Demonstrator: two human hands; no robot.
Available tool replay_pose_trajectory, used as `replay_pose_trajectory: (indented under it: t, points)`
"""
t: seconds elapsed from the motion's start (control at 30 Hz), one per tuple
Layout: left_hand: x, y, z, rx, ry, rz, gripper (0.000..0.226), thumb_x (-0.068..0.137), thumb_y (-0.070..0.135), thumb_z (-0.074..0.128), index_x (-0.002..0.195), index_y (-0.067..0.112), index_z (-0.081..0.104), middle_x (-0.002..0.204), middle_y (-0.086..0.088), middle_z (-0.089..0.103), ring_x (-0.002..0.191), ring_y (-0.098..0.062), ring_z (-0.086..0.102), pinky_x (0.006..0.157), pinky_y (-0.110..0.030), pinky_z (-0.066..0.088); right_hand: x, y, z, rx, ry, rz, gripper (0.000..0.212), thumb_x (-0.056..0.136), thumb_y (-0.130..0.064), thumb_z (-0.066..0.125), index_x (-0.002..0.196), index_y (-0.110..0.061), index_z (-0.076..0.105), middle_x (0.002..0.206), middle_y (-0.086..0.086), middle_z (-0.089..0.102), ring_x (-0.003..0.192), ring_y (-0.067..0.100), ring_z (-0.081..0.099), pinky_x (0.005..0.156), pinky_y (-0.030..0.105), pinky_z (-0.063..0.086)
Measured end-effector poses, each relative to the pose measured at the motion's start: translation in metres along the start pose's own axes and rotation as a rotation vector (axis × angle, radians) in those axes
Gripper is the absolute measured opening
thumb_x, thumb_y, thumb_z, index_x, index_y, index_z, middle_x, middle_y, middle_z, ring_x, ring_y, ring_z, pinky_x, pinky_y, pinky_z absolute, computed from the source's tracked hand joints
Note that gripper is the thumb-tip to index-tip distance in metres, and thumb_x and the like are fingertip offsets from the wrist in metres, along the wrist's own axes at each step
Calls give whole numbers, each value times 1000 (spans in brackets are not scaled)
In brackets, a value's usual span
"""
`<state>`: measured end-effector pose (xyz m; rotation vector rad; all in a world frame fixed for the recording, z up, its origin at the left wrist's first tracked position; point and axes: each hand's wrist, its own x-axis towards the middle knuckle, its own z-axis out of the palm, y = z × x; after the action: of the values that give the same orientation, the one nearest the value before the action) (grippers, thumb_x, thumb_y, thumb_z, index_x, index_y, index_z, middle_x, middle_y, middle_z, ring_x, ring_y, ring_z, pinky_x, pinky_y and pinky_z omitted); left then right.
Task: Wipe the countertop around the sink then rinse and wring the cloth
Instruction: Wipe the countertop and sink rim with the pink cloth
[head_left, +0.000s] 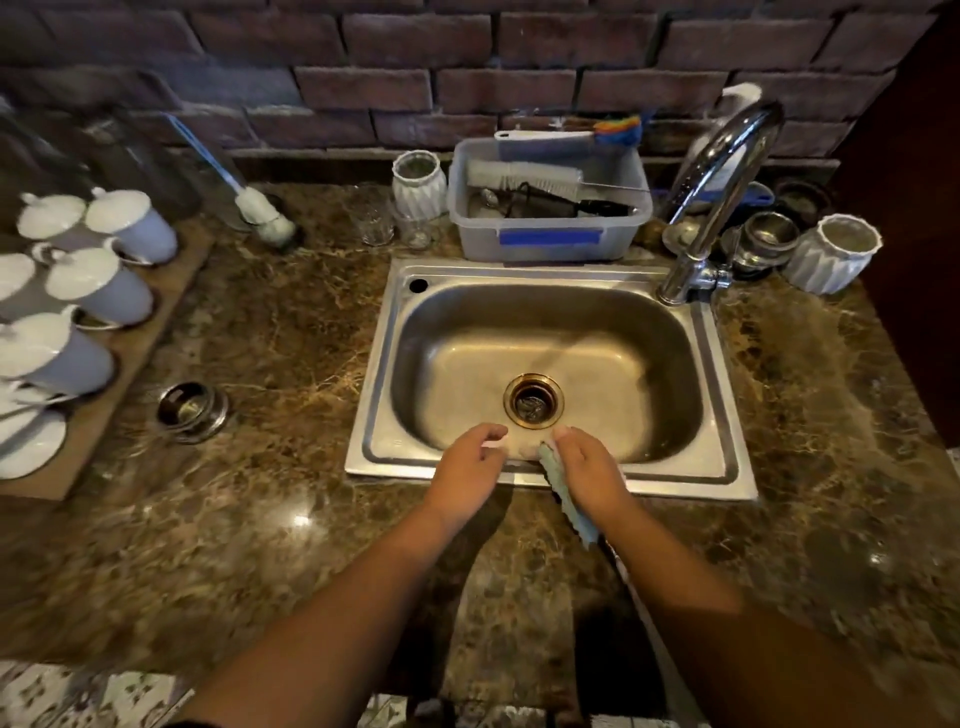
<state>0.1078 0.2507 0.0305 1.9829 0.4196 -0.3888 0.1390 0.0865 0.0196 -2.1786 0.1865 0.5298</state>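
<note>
A steel sink (722, 415) is set into a brown marble countertop (270, 519). Both my hands are over the sink's front rim. My right hand (587, 467) grips a pale green cloth (566, 499), which hangs from under the hand down over the front rim onto the counter. My left hand (467, 462) is just left of it, fingers loosely curled with nothing visibly in them, its fingertips close to the cloth's hidden upper end. A chrome tap (722, 182) rises at the sink's back right corner; no water is seen running.
A grey tub (545, 239) of brushes stands behind the sink. White ribbed jars (831, 254) and metal cups stand at the right of the tap. Lidded white mugs (93, 291) lie on a board at the left, with a metal strainer (192, 410) near them.
</note>
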Motion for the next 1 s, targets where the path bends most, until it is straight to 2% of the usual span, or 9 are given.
replay_pose_trajectory:
  t: [0.1, 0.2, 0.33, 0.43, 0.57, 0.73, 0.8, 0.9, 1.0]
  points:
    - [-14, 12, -24, -41, -48, 133, 43, 96, 27, 65, 138, 25, 54, 134, 7, 57, 122, -8, 52, 84, -10, 42, -18, -33, 6, 451, -124, 154, 54, 103, -50, 34, 89, -16, 74, 104, 11, 73, 101, 26, 66, 94, 40, 49]
    - [-31, 28, -53, -22, -134, 273, 54, 90, 28, 73, 139, 26, 52, 133, 10, 54, 124, -3, 49, 97, -10, 39, -46, -54, 6, 939, -289, 247, 56, 101, -51, 40, 110, -7, 74, 117, 26, 69, 113, 37, 66, 104, 50, 47]
    - [-54, 42, -85, 10, -141, 333, 55, 80, 28, 79, 130, 35, 55, 119, 22, 58, 109, 6, 56, 91, -10, 44, -76, -71, -2, 1314, -414, 283, 60, 102, -47, 42, 126, 4, 63, 120, 30, 65, 106, 39, 67, 85, 47, 57]
    - [-66, 46, -101, -15, -49, 308, 36, 81, 24, 80, 112, 31, 64, 105, 14, 66, 96, -4, 63, 76, -13, 49, -92, -86, -3, 1393, -482, 286, 67, 97, -59, 41, 115, 0, 68, 106, 25, 70, 99, 37, 69, 80, 44, 57]
    - [-76, 48, -112, -5, 11, 247, 24, 81, 18, 81, 98, 7, 69, 93, -13, 72, 84, -23, 65, 73, -39, 52, -105, -95, -8, 1366, -437, 229, 86, 77, -76, 48, 121, -6, 70, 125, 25, 65, 114, 41, 64, 89, 47, 55]
    - [-89, 54, -113, -4, 112, 291, 23, 81, 11, 79, 91, -2, 63, 86, -22, 66, 74, -18, 56, 67, -35, 42, -112, -87, -31, 1340, -530, 175, 103, 79, -82, 37, 142, -2, 47, 143, 31, 48, 133, 47, 46, 118, 56, 24]
    - [-96, 56, -114, -44, 132, 299, 18, 82, 10, 78, 89, 3, 64, 82, -12, 66, 71, -12, 57, 66, -32, 44, -120, -87, -43, 1323, -573, 120, 94, 86, -73, 44, 144, 1, 45, 146, 32, 44, 136, 46, 43, 117, 55, 26]
    - [-106, 62, -116, -102, 123, 331, 16, 83, 6, 77, 90, 3, 63, 77, 1, 63, 65, -4, 57, 63, -27, 44, -124, -83, -56, 1214, -621, 32, 71, 76, -37, 82, 131, 1, 60, 135, 31, 55, 122, 43, 58, 101, 53, 50]
    - [-114, 69, -116, -119, 65, 374, 16, 84, 5, 76, 94, 3, 63, 77, 6, 63, 67, -2, 59, 63, -21, 47, -121, -79, -58, 1056, -574, 17, 52, 83, -14, 75, 129, 6, 59, 129, 32, 60, 117, 43, 61, 99, 52, 52]
